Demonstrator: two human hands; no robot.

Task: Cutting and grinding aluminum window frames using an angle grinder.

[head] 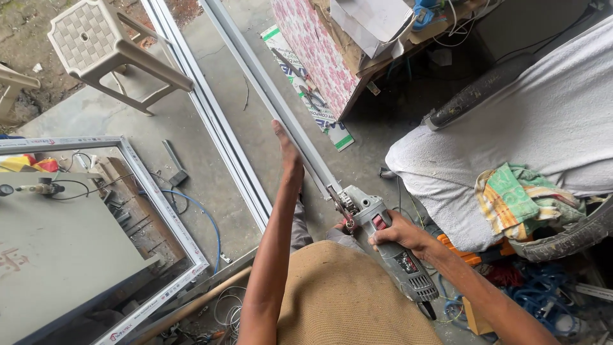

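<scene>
Concrete floor (211, 160), grey, carries parallel white frame profiles (211, 121) running away from the wearer. Long white profile (281, 108) slants across the wearer's lap. Left hand (288, 156) lies flat along it, fingers straight. Right hand (399, 233) wraps closed around grey angle grinder (383, 239), its head at the profile's near end.

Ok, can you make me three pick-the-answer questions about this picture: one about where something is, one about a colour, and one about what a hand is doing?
1. Where is the plastic stool?
A top left
B bottom right
C on the white cloth

2. What colour is the hose on the floor?
A red
B blue
C yellow

3. What is the right hand doing?
A hanging free
B gripping the grinder
C waving

Answers: 1 A, it stands in the upper left corner. 2 B, it curls blue beside the window frame. 3 B, fingers wrap the grinder's body while the left hand steadies the long bar.
</scene>
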